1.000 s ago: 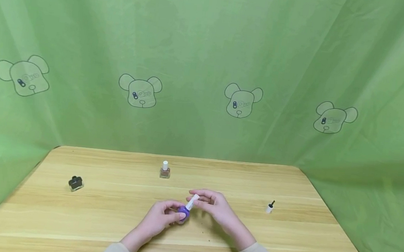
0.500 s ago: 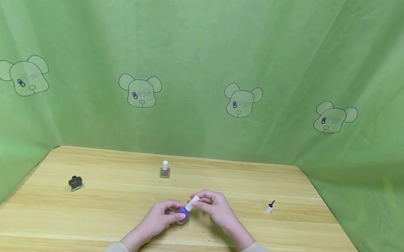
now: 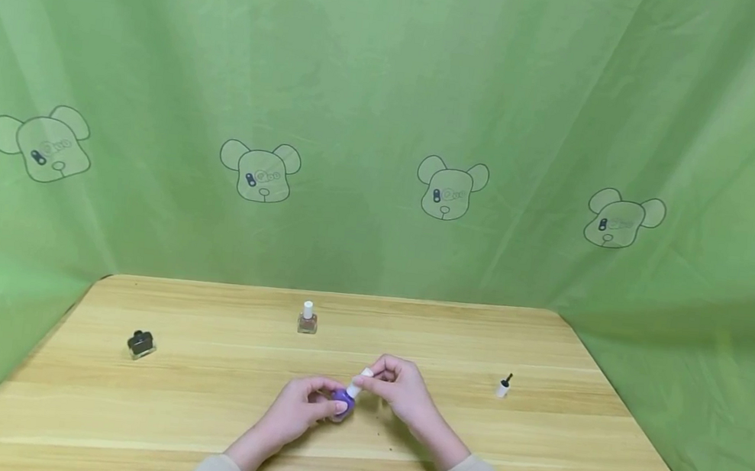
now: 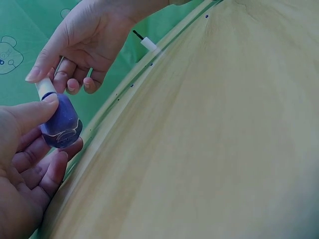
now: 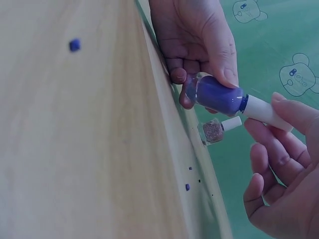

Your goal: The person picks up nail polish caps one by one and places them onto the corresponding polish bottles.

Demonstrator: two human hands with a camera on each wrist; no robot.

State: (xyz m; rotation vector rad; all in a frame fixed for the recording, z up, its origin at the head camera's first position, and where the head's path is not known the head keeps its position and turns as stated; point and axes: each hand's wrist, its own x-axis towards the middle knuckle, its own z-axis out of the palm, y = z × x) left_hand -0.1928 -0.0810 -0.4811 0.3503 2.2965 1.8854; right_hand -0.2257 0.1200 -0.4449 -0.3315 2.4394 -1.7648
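Observation:
A purple nail polish bottle (image 5: 219, 97) with a white cap (image 5: 263, 112) is held tilted over the middle of the table. My left hand (image 3: 300, 405) grips the glass body between thumb and fingers. On the cap, my right hand (image 3: 402, 392) has its thumb and index finger pinched, while its other fingers curl loosely in the right wrist view. The cap sits on the bottle's neck, with a dark purple ring showing at the joint. In the left wrist view the bottle's clear base (image 4: 62, 137) points down toward the left fingers.
A glittery pinkish polish bottle (image 3: 307, 323) with a white cap stands at the back. At the left is an open black polish bottle (image 3: 141, 343). A white cap with a dark brush (image 3: 503, 387) stands on the right. Small purple flecks (image 5: 75, 45) dot the wooden table (image 3: 191, 431).
My right fingers have shifted along the white cap and turned, closing their grip on it. My left hand keeps holding the bottle in nearly the same place.

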